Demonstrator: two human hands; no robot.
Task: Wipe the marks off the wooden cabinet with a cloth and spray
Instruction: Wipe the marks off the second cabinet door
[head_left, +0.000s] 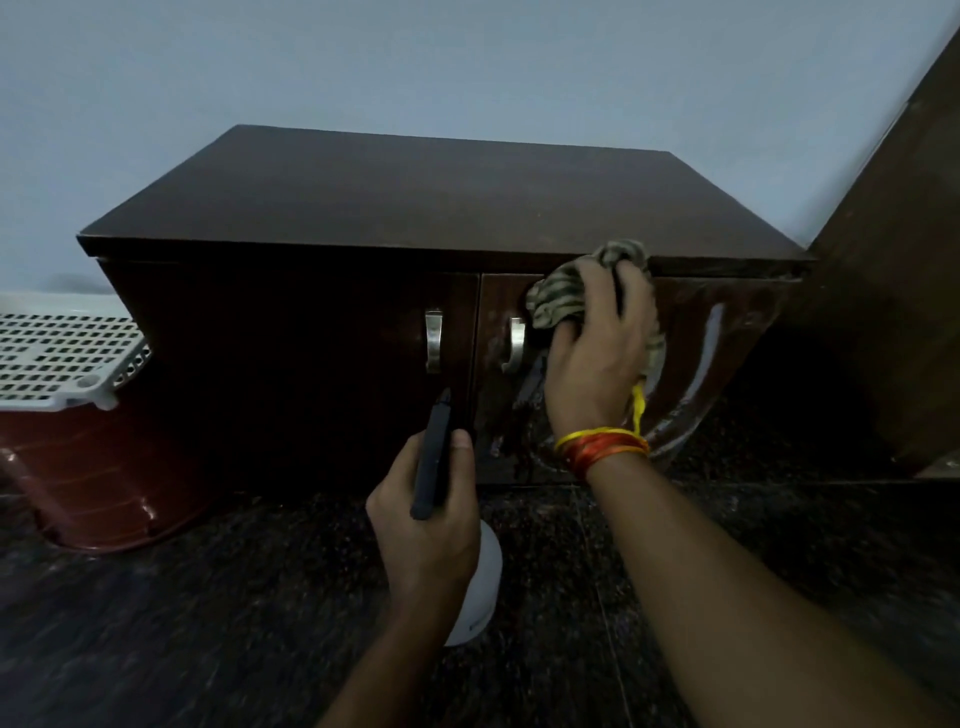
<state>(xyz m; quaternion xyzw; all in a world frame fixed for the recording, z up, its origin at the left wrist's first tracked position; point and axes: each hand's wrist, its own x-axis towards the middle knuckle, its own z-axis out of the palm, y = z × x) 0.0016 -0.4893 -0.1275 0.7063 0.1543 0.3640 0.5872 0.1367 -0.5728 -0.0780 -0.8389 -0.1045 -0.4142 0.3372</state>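
Dark speckled floor (208, 597) lies nearest; above it the left hand (423, 525) grips the spray bottle (475, 587). Beyond, the right hand (597, 358) clutches the cloth (563, 293) against the wooden cabinet (415, 202)'s right door, mid-wipe; pale smears (701, 374) likely need further passes.

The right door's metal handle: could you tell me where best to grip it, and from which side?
Grip the handle at its straight upright bar, coming from the front. Its lower end curves towards the door seam. The right hand with the cloth crowds its right.
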